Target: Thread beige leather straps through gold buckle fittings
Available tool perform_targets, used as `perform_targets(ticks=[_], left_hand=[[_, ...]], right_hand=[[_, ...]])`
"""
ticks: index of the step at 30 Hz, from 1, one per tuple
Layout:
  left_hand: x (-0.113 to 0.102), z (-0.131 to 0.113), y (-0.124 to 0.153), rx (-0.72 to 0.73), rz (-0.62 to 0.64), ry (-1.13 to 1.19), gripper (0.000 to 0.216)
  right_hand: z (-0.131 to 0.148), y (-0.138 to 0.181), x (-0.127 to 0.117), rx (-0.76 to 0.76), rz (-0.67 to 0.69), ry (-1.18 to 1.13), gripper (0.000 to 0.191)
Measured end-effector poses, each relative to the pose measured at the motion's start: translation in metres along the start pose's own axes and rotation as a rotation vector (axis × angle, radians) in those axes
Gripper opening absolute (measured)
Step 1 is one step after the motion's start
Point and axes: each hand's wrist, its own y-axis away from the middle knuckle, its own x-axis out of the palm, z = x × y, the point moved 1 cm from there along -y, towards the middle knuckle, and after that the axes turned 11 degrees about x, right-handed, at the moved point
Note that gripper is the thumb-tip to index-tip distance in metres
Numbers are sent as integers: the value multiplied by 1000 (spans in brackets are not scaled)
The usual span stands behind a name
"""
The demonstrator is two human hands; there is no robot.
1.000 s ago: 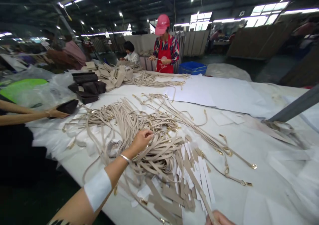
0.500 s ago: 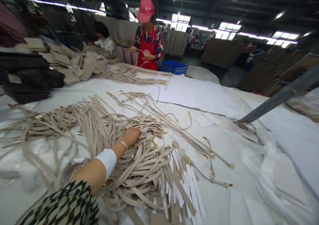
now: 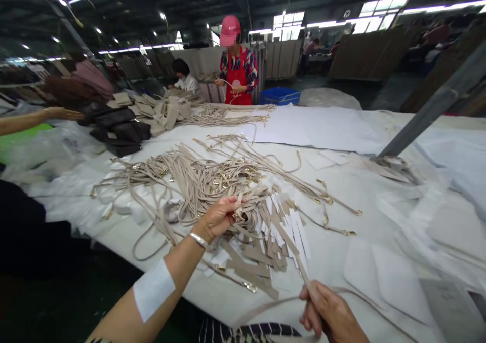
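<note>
Beige straps with gold-coloured metal clasps lie in a tangled pile [image 3: 197,176] on the white table. In front of the pile, my left hand [image 3: 222,215] is closed in a pinch on a beige strap end, with metal fittings close by its fingertips. My right hand [image 3: 332,310], low at the right, has its thumb and fingers closed on a beige strap [image 3: 304,269]. Parts of that strap pass behind the hand, so its full run is hard to follow. Between my hands lie loose beige and white strips [image 3: 279,231].
Dark bags [image 3: 119,125] and folded beige pieces [image 3: 167,111] are heaped at the far left. Another person's arm [image 3: 56,114] reaches in there. A co-worker in a red apron [image 3: 237,82] stands across the table near a blue crate [image 3: 280,96]. A grey post [image 3: 425,110] rises at the right.
My left hand has left the strap pile and come nearer, now holding a strap end. My right hand has come into view with a strap. The camera has turned left.
</note>
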Motion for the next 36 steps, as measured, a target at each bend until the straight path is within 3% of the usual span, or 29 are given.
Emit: perform_targets(ticks=[3,7,12,17,19,23,25,28,31,33,36], left_hand=[[38,1,53,35,-107,222,31],[70,-4,94,104,-317,486,25],[95,-3,120,87,-499,501,21],[116,3,129,18,-534,471,24],[118,4,133,-33,-471,433,26],[98,-3,148,-281,-83,92,42],[78,-11,153,-190,-77,-180,38],[60,-23,149,135,-177,-390,23],[73,-19,134,186,73,-184,46],[90,-9,126,149,213,37,45],[110,4,119,97,184,156,39]], right_hand=[[17,-1,13,-96,3,-15,39],[34,-9,38,-231,145,88,33],[42,-8,55,-495,140,266,25],[49,-13,61,-514,167,114,21],[50,-16,61,-482,177,1,19],[54,-19,52,-280,229,-227,19],[58,-19,46,-171,277,-246,23],[66,-19,41,-80,340,-209,27],[73,-19,42,-61,386,-146,28],[78,-18,41,-55,396,-99,27],[86,-14,31,-59,316,-45,29]])
